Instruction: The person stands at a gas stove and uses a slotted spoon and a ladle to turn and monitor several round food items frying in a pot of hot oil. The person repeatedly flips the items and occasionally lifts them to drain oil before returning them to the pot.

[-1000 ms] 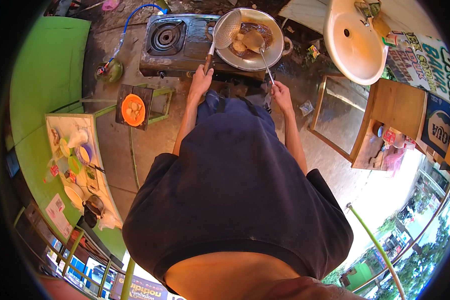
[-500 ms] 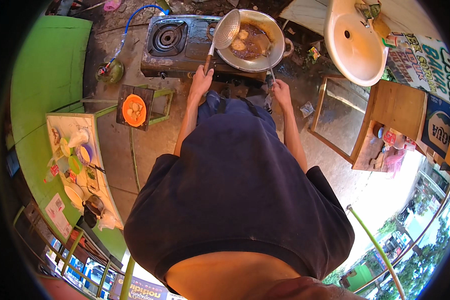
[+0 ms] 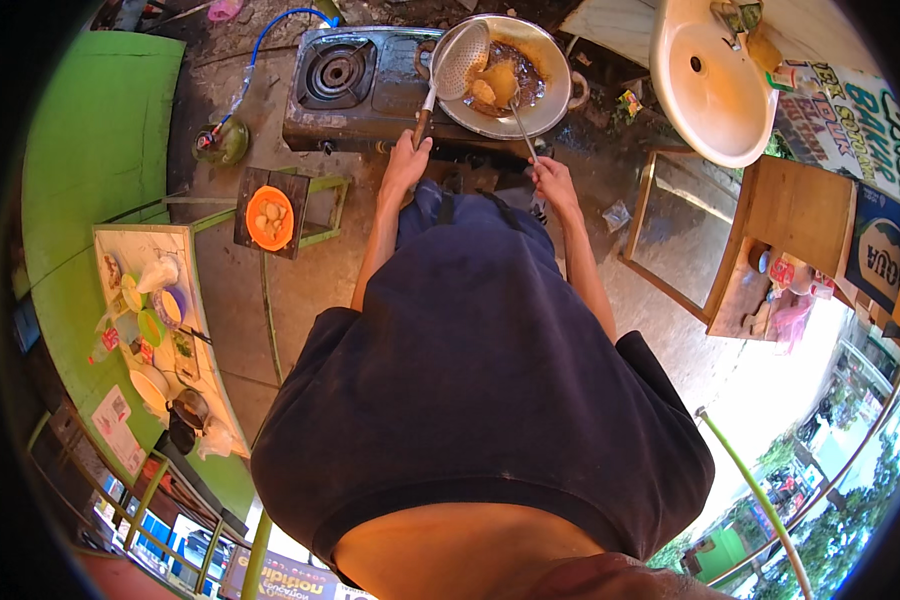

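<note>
My left hand (image 3: 404, 165) is closed round the wooden handle of a perforated skimmer (image 3: 464, 62). The skimmer's round bowl is over the left side of a wide two-handled frying pan (image 3: 557, 60) on the stove's right side. In my right hand (image 3: 554, 185) is the thin handle of a metal spatula (image 3: 522, 130), its far end down in the pan. Dark brown oil lies in the pan, with golden fried food (image 3: 483, 92) beside the skimmer. The skimmer hides part of the pan's contents.
An uncovered burner (image 3: 337, 74) takes up the left of the stove (image 3: 395, 100). A green gas cylinder (image 3: 230, 145) with a blue hose stands left of it. An orange bowl (image 3: 270, 240) of round pieces rests on a stool. A white sink (image 3: 690, 120) is at right, a cluttered table (image 3: 215, 385) at left.
The spatula's end has moved left in the pan toward the skimmer, and my right hand has shifted slightly left and nearer me. The skimmer has moved slightly right.
</note>
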Demonstrator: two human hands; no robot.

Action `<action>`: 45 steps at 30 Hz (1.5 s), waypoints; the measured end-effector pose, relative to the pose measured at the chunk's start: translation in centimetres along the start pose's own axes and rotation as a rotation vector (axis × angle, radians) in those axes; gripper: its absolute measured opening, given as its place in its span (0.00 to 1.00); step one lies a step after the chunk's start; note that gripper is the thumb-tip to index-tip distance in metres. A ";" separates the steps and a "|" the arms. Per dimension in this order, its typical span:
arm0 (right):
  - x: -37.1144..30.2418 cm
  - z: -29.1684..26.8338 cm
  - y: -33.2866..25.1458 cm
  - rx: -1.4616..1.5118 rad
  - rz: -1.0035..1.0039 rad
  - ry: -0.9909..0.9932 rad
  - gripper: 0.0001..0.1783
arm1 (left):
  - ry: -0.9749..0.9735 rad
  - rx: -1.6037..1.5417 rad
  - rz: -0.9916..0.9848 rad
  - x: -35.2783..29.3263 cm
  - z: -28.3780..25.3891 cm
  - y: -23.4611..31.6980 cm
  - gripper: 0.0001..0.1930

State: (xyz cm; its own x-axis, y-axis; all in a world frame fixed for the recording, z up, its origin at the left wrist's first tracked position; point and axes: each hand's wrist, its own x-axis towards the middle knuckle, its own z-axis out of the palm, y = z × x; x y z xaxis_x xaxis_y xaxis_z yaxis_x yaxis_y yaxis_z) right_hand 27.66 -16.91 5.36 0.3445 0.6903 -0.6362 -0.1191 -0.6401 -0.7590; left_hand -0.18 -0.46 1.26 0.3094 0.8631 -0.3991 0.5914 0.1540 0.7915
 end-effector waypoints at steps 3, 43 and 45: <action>-0.8 -0.8 0.8 -0.168 -0.152 0.044 0.15 | 0.019 -0.015 -0.001 0.2 0.3 -0.3 0.16; 1.5 0.3 2.0 0.208 -0.041 0.085 0.16 | 0.045 -0.102 -0.101 -0.3 -0.7 0.1 0.20; 0.1 0.6 2.1 0.182 -0.069 0.101 0.16 | 0.043 -0.099 -0.096 -0.4 -0.7 0.3 0.19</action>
State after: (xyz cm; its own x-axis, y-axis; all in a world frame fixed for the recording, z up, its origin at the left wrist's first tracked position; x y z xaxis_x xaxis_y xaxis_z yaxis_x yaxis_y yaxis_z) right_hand 26.89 -17.94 3.64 0.4482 0.6873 -0.5716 -0.2552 -0.5144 -0.8187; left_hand -0.59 -0.42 1.98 0.2212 0.8618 -0.4565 0.5398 0.2817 0.7933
